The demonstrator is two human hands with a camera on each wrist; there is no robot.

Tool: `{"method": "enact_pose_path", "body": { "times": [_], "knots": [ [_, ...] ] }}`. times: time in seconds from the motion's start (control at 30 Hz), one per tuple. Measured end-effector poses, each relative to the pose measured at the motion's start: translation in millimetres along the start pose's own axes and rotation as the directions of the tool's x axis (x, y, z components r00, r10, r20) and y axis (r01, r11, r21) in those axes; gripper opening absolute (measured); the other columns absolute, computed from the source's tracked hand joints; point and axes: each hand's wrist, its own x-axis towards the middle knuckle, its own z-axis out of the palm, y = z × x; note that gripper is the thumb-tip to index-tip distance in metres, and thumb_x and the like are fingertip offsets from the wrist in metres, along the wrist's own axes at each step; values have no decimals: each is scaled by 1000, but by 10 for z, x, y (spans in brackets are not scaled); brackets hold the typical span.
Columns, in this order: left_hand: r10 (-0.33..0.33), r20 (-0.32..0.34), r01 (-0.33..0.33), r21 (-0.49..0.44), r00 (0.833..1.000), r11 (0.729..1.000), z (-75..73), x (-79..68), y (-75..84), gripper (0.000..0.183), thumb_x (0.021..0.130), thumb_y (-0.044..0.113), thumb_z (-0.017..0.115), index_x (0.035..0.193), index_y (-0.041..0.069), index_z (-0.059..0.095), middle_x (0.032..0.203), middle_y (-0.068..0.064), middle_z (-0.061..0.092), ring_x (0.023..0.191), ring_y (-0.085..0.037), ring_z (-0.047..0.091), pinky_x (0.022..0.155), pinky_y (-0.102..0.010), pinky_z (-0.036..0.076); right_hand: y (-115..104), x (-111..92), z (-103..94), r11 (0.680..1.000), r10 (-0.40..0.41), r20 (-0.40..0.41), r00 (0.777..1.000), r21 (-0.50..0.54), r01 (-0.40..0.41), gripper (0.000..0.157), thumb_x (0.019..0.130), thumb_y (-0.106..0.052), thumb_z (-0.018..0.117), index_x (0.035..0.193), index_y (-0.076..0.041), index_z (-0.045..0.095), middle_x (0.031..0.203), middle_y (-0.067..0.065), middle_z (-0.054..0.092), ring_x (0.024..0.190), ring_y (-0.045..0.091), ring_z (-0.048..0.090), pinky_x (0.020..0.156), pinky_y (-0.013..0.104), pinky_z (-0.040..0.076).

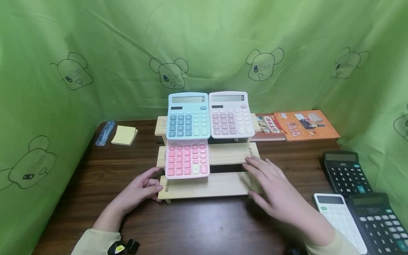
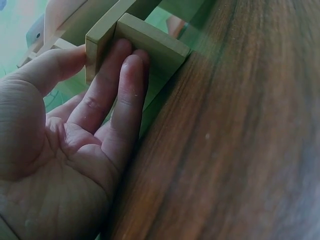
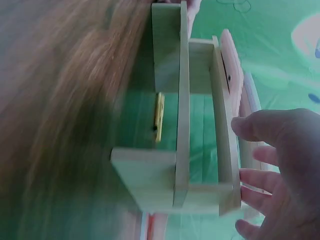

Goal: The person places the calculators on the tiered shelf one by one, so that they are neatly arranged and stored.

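A three-step wooden stand point(image 1: 204, 188) stands on the brown table. On its top step lean a blue calculator point(image 1: 188, 108) and a pale lilac calculator point(image 1: 230, 106). A pink calculator point(image 1: 187, 157) leans on the middle step, its upper part hidden behind the blue one. My left hand point(image 1: 138, 191) grips the left end of the lowest step, thumb on the board's edge and fingers point(image 2: 129, 87) underneath by the leg. At the stand's right end, my right hand point(image 1: 274, 187) has its fingers spread and holds nothing; whether they touch the wood I cannot tell.
Two black calculators point(image 1: 345, 173) and a white calculator point(image 1: 340, 217) lie at the right. Behind the stand, to the right, are an orange book point(image 1: 304, 125) and a red book point(image 1: 266, 125). Yellow sticky notes point(image 1: 124, 135) and a blue item point(image 1: 105, 133) lie back left. Green cloth point(image 1: 204, 42) surrounds the table.
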Motion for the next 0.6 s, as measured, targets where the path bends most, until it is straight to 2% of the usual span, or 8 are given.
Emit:
{"method": "enact_pose_path", "body": {
  "times": [0.1, 0.23, 0.4, 0.5, 0.6],
  "knots": [
    [0, 2, 0, 5, 1000, 1000, -6, 7, -4, 73, 94, 15, 65, 150, 6, 18, 100, -24, 66, 76, -34, 68, 73, -50, 56, 63, -137, -45, 998, 68, 12, 998, -17, -68, 78, 83, -31, 69, 150, -12, 35, 155, 10, 30, 141, 32, 28, 117, 46, 10],
    [5, 4, -5, 6, 1000, 1000, -1, 5, -22, 73, 95, 15, 64, 150, 6, 18, 101, -24, 66, 77, -34, 68, 74, -50, 56, 145, -325, -103, 981, 191, 29, 981, -31, -190, 81, 83, -32, 73, 151, -17, 32, 157, 5, 27, 141, 29, 28, 116, 46, 17],
    [0, 0, 0, 22, 1000, 1000, -4, 1, -8, 72, 94, 16, 65, 150, 6, 20, 99, -24, 66, 76, -35, 67, 73, -49, 56, 190, -505, -97, 942, 336, 45, 941, 0, -336, 84, 82, -25, 77, 152, -23, 30, 154, 6, 32, 136, 31, 35, 104, 57, 31],
    [8, -2, -8, 21, 1000, 1000, -8, 4, 2, 72, 94, 16, 65, 149, 6, 21, 97, -24, 66, 75, -35, 67, 72, -49, 56, 211, -579, -83, 916, 401, 54, 915, -9, -401, 83, 82, -24, 78, 151, -24, 32, 152, 10, 34, 132, 36, 37, 97, 65, 31],
    [15, 3, -15, 9, 1000, 1000, -7, 1, -8, 72, 94, 14, 65, 149, 6, 20, 96, -24, 66, 74, -34, 67, 72, -50, 56, 257, -666, -79, 882, 471, 62, 880, -69, -467, 80, 81, -26, 79, 148, -20, 37, 146, 17, 36, 126, 43, 38, 91, 68, 31]
  ]
}}
